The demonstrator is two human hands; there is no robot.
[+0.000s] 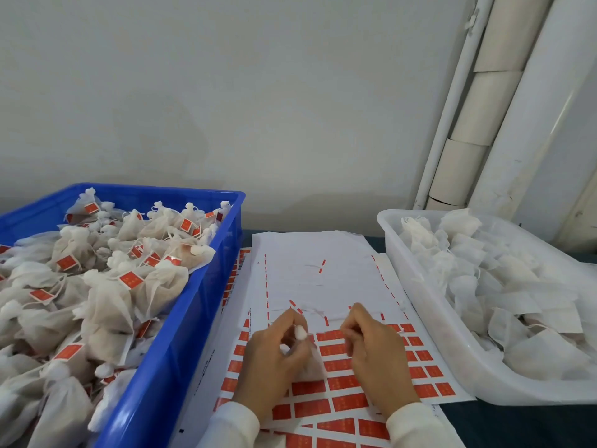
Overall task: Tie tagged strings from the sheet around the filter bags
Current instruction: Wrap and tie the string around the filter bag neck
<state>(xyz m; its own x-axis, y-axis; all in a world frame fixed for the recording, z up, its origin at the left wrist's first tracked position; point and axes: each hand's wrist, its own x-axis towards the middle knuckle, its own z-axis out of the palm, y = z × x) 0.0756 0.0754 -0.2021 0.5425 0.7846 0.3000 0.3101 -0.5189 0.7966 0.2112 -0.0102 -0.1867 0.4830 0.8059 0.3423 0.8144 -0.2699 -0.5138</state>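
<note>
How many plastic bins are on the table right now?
2. A blue bin on the left holds tied filter bags with red tags; a white bin on the right holds untied filter bags. The tag sheet lies between them. More may sit outside the view.

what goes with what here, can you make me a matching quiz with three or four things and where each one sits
Things:
1. blue crate
2. white tub
3. tag sheet
4. filter bag

Places:
a. between the two hands
b. far left, full of tagged tied bags
c. middle, under the hands
d. right, holding untagged bags

Pairs: 1-b, 2-d, 3-c, 4-a
</note>
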